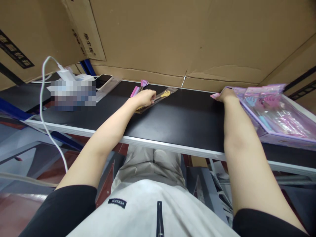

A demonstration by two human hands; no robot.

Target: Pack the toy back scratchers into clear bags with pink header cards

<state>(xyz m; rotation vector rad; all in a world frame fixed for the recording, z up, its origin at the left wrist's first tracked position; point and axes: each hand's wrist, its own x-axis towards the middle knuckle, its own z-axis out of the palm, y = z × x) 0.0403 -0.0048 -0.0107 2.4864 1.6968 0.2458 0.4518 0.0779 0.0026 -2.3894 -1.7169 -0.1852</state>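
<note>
My left hand (145, 97) lies closed on a clear plastic sleeve (170, 92) holding a yellow hand-shaped scratcher (166, 93), far across the black table (182, 121). A pink scratcher (143, 83) lies just behind that hand, loose on the table. My right hand (225, 94) reaches to the corner of a purple box (283, 138) at the right, fingers curled on a pink piece (214, 95) at the box's edge. The box holds several pink and blue scratchers (271, 105) in plastic sleeves.
Cardboard sheets (197, 39) wall the back of the table. At the left lie a phone (103, 79), a white charger (64, 73) with its cable (45, 108) hanging over the table edge, and a blurred patch. Blue shelf rails stand at far left.
</note>
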